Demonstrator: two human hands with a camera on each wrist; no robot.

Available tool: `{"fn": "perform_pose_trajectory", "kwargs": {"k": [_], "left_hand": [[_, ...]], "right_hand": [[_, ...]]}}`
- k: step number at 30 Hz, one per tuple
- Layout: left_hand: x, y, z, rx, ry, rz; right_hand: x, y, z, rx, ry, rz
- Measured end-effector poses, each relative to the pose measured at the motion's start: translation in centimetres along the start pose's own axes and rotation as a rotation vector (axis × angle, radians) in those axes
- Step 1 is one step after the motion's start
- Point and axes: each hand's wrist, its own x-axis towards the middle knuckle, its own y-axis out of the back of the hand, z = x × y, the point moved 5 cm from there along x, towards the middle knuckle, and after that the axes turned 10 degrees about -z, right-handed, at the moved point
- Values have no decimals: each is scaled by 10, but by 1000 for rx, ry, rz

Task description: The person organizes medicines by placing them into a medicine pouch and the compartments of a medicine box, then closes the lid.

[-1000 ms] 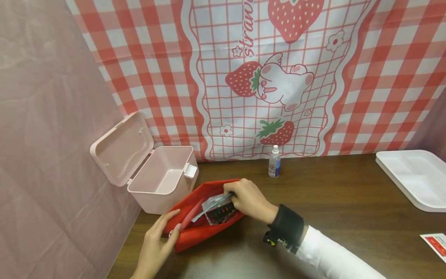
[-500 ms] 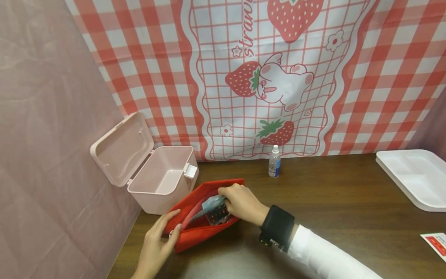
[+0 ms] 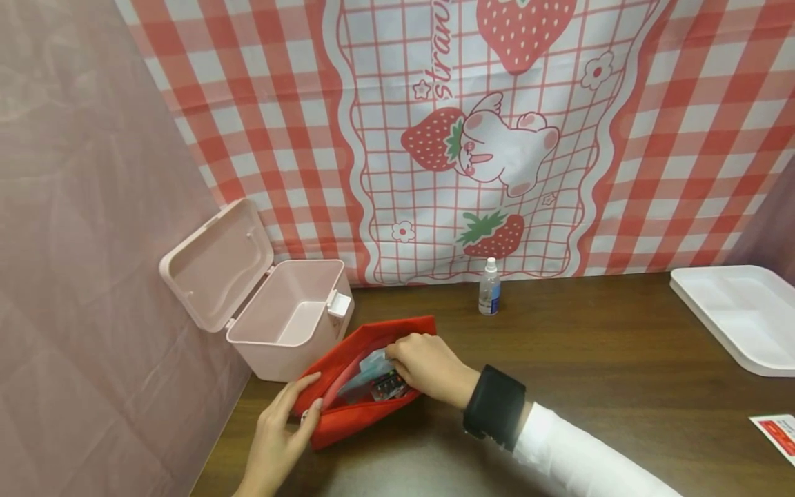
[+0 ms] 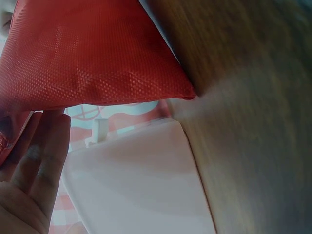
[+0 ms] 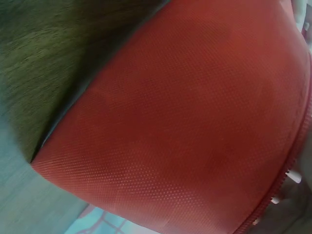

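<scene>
A red zippered pouch [image 3: 354,426] sits on the table with its mouth spread wide. My left hand [image 3: 273,431] grips its left end, thumb on the near rim and fingers at the far one; in the left wrist view, those fingers [image 4: 46,161] lie along the pouch's side. At the pouch's right end, my right hand [image 3: 431,367] dips into the mouth with curled fingers, pinching a pale blue clear plastic packet [image 3: 360,384]; its fingertips are partly hidden. Beside the packet lies a dark pack with coloured dots [image 3: 388,385]. The right wrist view is mostly filled by the pouch's red fabric [image 5: 185,122].
Behind the pouch at the left stands a pink box [image 3: 279,359] with its lid raised [image 3: 217,266]. A small clear bottle [image 3: 489,290] stands near the back cloth. To the right are a white divided tray [image 3: 739,304] and a red-and-white card [image 3: 776,435].
My right hand has moved slightly left and lower into the pouch, and the plastic packet has settled deeper, covering more of the inside. The left hand and pouch stay in place.
</scene>
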Motion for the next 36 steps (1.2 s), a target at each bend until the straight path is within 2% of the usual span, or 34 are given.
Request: {"fn": "perform_pose_trajectory", "kwargs": {"k": [5,11,15,30,36], "left_hand": [[1,1,1,3,4,-5],[1,1,1,-3,10,-11],[1,0,1,-7,23,-21],[4,2,6,-7,7,-11],[2,2,4,14,-6,-7]], "right_hand": [[1,0,-1,-49,-16,7],[6,-4,1,-35,-69,-85],[8,-6,1,-29,-94,-118],[17,-13,3,-36,-165,-126],[16,-14,3,-21,-176,-118]]}}
